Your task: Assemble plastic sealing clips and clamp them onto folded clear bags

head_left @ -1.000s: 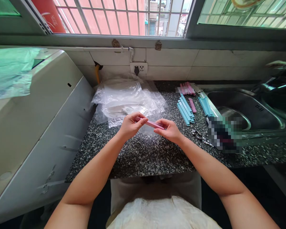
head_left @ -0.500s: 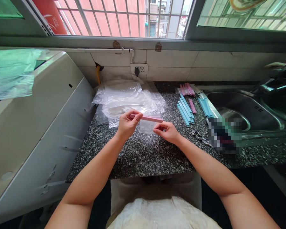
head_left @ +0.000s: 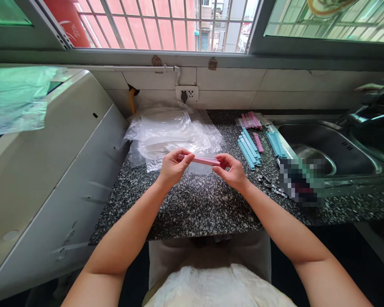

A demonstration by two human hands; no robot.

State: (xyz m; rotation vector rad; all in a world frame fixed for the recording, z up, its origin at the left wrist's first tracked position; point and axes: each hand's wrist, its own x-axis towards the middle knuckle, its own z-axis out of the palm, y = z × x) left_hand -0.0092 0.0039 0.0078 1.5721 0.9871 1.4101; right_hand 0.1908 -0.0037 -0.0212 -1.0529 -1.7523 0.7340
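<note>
Over the counter, a slim pink plastic bag clip (head_left: 206, 160) is held level between my two hands. My left hand (head_left: 175, 167) pinches its left end with thumb and fingers. At the other end, my right hand (head_left: 232, 171) has its fingertips closed around the tip. Just below the clip lies a small clear plastic bag (head_left: 200, 169), partly hidden by the clip. Behind my hands a pile of clear plastic bags (head_left: 166, 128) is spread out. To the right are blue clips (head_left: 248, 149) in a stack and one loose pink clip (head_left: 258, 142).
More pink clips (head_left: 251, 120) lie at the back, and more blue clips (head_left: 276, 143) rest by the metal sink (head_left: 310, 128). A blurred-out item (head_left: 302, 183) and a small chain-like strip (head_left: 272, 185) sit at the right. A white appliance side (head_left: 67, 179) borders the speckled counter (head_left: 192, 209).
My right hand let go of the pink clip's right end, dropped slightly below it, then came up and took that end again. My left hand kept its hold throughout.
</note>
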